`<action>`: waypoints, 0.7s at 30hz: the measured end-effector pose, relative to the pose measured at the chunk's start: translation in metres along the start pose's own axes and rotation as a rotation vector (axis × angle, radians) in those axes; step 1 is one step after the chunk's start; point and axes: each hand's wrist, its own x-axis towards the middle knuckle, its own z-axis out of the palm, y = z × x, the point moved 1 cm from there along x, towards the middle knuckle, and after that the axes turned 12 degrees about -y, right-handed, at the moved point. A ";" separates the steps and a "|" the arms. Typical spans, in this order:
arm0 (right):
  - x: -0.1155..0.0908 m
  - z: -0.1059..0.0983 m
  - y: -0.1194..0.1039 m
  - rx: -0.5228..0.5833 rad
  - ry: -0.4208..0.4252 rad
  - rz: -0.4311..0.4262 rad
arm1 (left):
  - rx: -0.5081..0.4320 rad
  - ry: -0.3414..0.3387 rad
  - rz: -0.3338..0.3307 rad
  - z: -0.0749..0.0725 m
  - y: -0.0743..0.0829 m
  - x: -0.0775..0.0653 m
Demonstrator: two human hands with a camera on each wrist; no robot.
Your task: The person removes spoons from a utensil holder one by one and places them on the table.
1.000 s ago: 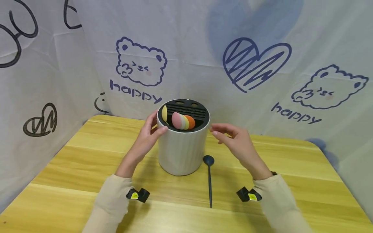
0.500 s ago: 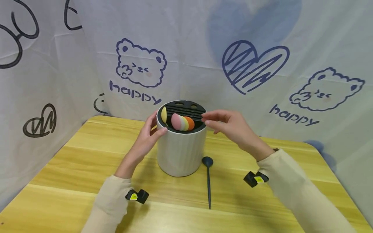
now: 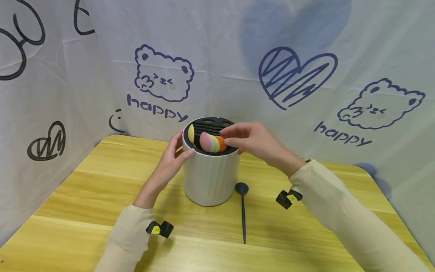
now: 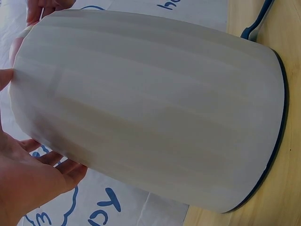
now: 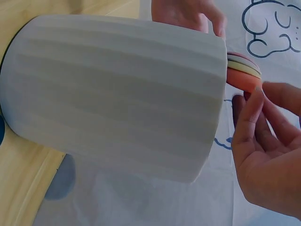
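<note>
A white ribbed utensil holder (image 3: 210, 177) with a black slotted top (image 3: 207, 130) stands upright on the table. In its front slot lean several rounded, spoon-like heads: a pink one (image 3: 205, 142), a pale one, a yellow one and an orange one (image 3: 221, 144). A separate yellow one (image 3: 191, 133) sits at the left rim. My left hand (image 3: 172, 155) holds the holder's left side, thumb on the rim, fingers along its wall. With thumb and finger, my right hand (image 3: 255, 141) pinches the outer edge of the orange one (image 5: 242, 80). Their lower parts are hidden inside.
On the wooden table (image 3: 102, 181), a dark long-handled spoon (image 3: 242, 211) lies right of the holder, its bowl near the base. A white printed cloth (image 3: 224, 68) hangs close behind and at both sides.
My right hand has come left from beside the holder, over its rim, to the orange head. My left hand, the holder and the dark spoon stay in place.
</note>
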 end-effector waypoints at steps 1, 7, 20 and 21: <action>0.001 0.000 0.000 -0.004 -0.007 0.002 | 0.000 0.000 0.001 0.000 0.000 0.000; 0.003 0.002 0.001 -0.004 -0.035 0.018 | -0.001 0.001 0.003 0.000 -0.001 0.000; 0.004 0.005 0.005 0.046 -0.009 0.033 | -0.001 0.001 0.013 0.001 -0.002 0.000; 0.004 0.005 0.006 0.048 -0.006 0.032 | 0.000 0.000 0.013 0.001 -0.002 0.000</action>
